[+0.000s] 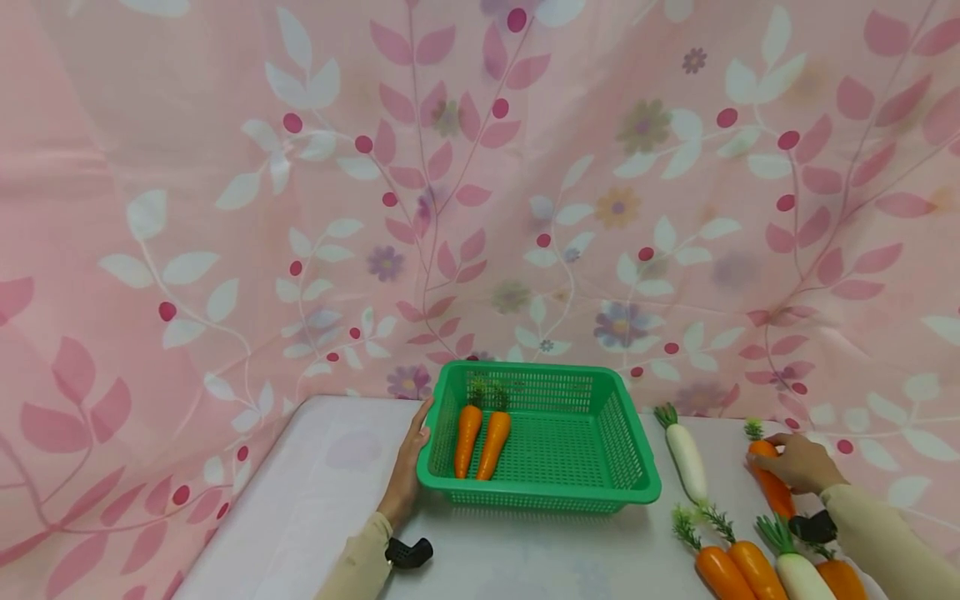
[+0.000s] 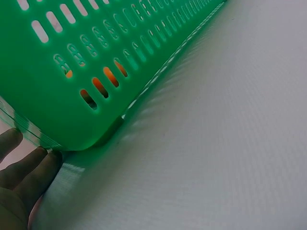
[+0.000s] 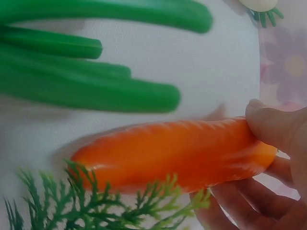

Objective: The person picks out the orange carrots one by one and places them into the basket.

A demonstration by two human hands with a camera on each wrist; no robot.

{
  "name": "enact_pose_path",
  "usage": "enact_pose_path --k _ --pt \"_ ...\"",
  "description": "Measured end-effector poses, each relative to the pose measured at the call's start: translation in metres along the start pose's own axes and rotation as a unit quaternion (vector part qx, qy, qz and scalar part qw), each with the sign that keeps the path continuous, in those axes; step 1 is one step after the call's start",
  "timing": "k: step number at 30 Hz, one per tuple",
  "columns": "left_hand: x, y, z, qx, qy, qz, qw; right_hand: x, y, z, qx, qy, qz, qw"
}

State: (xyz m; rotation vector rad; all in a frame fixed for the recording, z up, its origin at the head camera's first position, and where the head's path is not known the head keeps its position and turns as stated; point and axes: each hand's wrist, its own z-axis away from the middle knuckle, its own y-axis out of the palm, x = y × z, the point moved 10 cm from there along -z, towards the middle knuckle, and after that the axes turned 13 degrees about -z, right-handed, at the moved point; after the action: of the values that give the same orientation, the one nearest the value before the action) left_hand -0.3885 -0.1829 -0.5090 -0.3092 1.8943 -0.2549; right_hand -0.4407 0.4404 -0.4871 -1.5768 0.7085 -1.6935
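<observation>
Green basket (image 1: 630,433) with two carrots (image 1: 480,442), left fingers (image 1: 417,433) flat against it; right fingers (image 1: 787,454) around another carrot (image 1: 776,493).

Both arms wear long cream sleeves, reaching to the left hand (image 1: 407,467) and the right hand (image 1: 801,462), which are bare; a small black device (a camera) sits at each wrist

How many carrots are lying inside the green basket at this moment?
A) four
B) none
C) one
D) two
D: the head view shows two orange carrots lying side by side at the left of the green basket, while the right hand grips another carrot out on the table.
</observation>
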Motion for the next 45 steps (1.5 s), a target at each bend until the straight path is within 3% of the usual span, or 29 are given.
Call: enact_pose_path --k 7,20,25,30,37,40,45 --pt "0.0 0.0 0.0 0.0 0.001 0.003 1.0 -0.002 -0.002 -0.002 -0.006 -0.002 -0.01 1.0" --pt "-0.003 -0.001 0.0 -0.001 0.004 0.013 0.9999 0.001 0.004 -0.003 0.032 0.046 -0.111 0.992" --pt "-0.003 0.0 0.001 -0.003 0.006 0.002 1.0 0.016 0.002 -0.003 0.038 0.037 -0.165 0.985" --pt "-0.008 0.0 0.001 -0.001 0.014 0.006 0.9999 0.035 -0.004 -0.004 0.049 0.032 -0.181 0.982" --pt "-0.03 -0.003 0.006 0.02 0.009 0.007 0.9997 0.057 -0.019 -0.012 0.046 -0.001 -0.185 0.982" --pt "-0.042 -0.005 0.009 0.024 0.014 -0.002 0.9996 0.064 -0.02 -0.014 0.051 -0.004 -0.204 0.978" --pt "-0.043 -0.006 0.009 0.019 0.018 0.004 0.9997 0.082 -0.014 -0.017 0.074 -0.006 -0.25 0.965"
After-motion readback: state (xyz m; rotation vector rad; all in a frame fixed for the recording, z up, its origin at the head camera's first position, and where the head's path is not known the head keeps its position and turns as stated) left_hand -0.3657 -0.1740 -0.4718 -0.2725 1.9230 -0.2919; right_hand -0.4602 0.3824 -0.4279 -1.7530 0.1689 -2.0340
